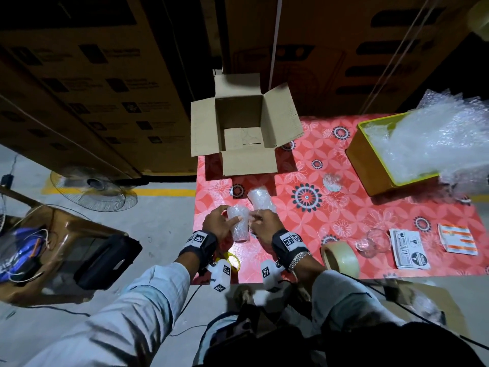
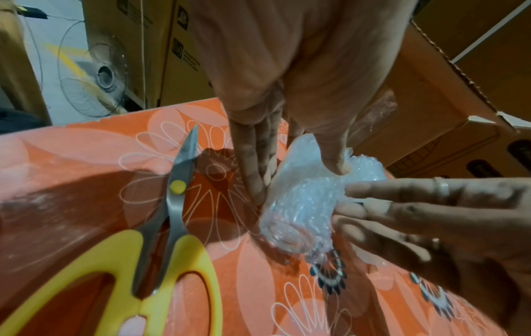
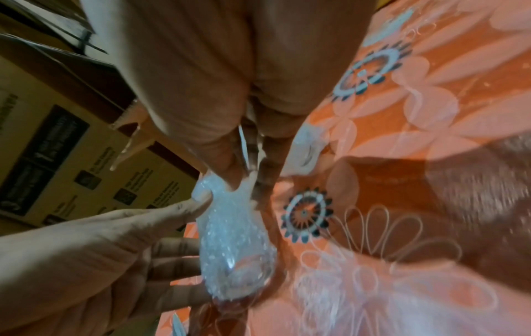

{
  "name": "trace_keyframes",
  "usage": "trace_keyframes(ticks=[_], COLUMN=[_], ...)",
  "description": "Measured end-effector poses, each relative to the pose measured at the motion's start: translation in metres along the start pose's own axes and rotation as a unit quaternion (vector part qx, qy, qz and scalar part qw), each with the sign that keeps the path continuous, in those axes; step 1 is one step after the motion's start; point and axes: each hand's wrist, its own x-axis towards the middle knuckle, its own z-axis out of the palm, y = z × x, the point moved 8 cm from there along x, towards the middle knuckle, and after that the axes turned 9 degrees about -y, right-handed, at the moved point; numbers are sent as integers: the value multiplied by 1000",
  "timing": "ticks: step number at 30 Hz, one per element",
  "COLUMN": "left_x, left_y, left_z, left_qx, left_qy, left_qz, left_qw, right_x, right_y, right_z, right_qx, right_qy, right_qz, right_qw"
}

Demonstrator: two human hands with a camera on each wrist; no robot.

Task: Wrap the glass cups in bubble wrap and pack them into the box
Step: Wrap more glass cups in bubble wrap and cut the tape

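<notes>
The glass cup, already sheathed in bubble wrap, hangs just above the near edge of the red flowered table, held between both hands: the left hand curls thumb and fingers round its side, while the right hand pinches the loose wrap at its top. This looks like the closing of the wrap. Next, I judge, the loose end wants tucking or taping, then the bundle goes into the open, seemingly empty box beyond, past another wrapped cup.
</notes>
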Motion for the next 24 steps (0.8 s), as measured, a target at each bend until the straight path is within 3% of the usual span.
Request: trace_keyframes(ticks=[5,10,12,19,24], left_x=[3,0,0,0,-2], left_y=[-1,4,5,6,14], left_z=[-1,1,3,-2,-4], left_qx=[36,42,45,30,28], left_qy=[-6,2,-4,18,24], left_qz=[-17,10,11,3,10], left_qw=[999,999,999,999,999], right_x=[-10,43,57,35,24], right_y=[-18,-15,-14,24,24], right_z=[-50,-44,-42,-41,-19], right_qx=[-107,-253,-280,-157,-132], right_qy=[136,-2,-27,40,42], right_qz=[-37,34,37,58,28], right_qw=[984,967,959,985,990])
